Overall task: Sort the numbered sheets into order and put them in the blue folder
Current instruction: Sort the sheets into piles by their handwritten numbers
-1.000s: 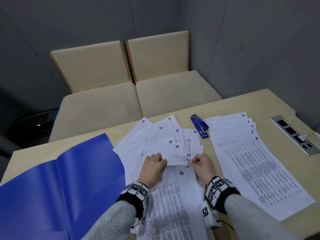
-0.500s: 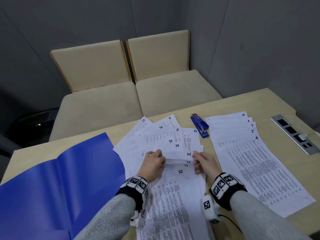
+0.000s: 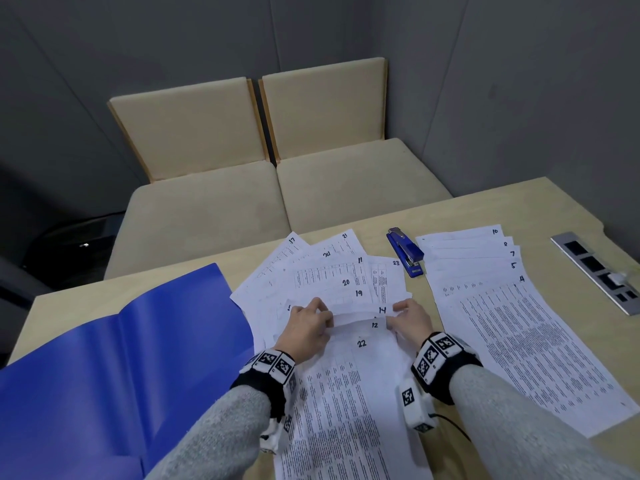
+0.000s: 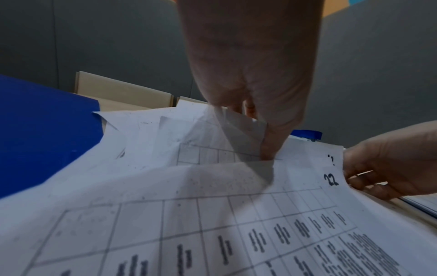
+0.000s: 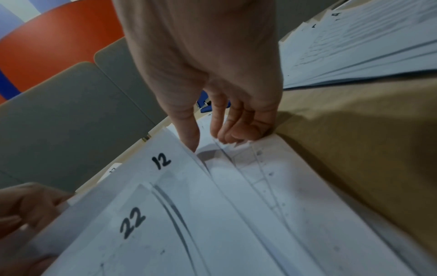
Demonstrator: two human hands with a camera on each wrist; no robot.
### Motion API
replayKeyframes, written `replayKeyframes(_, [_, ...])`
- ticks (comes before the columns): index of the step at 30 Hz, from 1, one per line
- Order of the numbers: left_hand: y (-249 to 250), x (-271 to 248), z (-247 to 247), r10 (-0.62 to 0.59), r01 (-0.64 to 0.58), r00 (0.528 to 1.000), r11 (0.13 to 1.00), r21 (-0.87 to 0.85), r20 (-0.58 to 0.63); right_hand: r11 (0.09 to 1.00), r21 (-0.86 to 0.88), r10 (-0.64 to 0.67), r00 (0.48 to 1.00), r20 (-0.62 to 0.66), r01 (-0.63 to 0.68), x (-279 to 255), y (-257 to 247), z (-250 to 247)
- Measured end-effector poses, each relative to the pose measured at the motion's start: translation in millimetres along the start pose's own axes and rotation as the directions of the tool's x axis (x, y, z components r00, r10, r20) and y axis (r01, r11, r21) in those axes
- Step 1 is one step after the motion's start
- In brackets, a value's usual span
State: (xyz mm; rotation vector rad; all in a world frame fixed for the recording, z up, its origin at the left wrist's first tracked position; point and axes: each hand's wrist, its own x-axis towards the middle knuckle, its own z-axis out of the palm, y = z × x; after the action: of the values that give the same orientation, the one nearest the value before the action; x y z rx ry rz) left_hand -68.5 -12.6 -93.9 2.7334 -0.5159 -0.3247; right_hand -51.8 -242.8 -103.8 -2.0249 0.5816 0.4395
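Numbered white sheets lie fanned in the middle of the table, with sheet 22 [image 3: 346,393] on top nearest me. Sheet 12 [image 3: 360,325] and sheet 14 [image 3: 360,309] peek out beyond its top edge. My left hand [image 3: 320,308] pinches the left part of a raised sheet edge [image 4: 238,130] between thumb and fingers. At the right edge my right hand [image 3: 396,311] grips the sheets: its thumb [image 5: 189,134] lifts sheet 12 [image 5: 141,168] and its fingers [image 5: 236,130] curl on the corners below. The blue folder [image 3: 121,358] lies open at the left.
A second fanned pile [image 3: 519,341] with 10, 8, 7, 5 and 4 showing lies to the right. A blue stapler [image 3: 407,252] sits between the two piles. A metal socket strip [image 3: 602,271] is set in the table at the far right. Two beige seats [image 3: 277,188] stand beyond the table.
Both hands have shifted the raised sheet edges a little. Sheet 12 shows more of its top, and the 13 seen earlier between 14 and 12 is now covered.
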Motion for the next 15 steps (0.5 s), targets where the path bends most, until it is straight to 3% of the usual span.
replayKeyframes(4, [-0.7,-0.6,-0.7,-0.005,0.005,1.000,1.000,0.002,-0.004,1.000,-0.001,-0.018,1.000,-0.006,0.018,1.5,-1.9,1.9])
replayKeyframes(8, [-0.1,-2.0,-2.1,-0.007,0.007,1.000,1.000,0.004,0.012,0.984,0.177,-0.033,0.999,-0.035,0.038,1.0,-4.5,3.9])
replayKeyframes(15, [1.8,-0.7,-5.4,-0.025,0.025,1.000,1.000,-0.011,0.015,0.802,0.595,-0.051,0.985,0.166,-0.059,-7.1,-4.3,5.5])
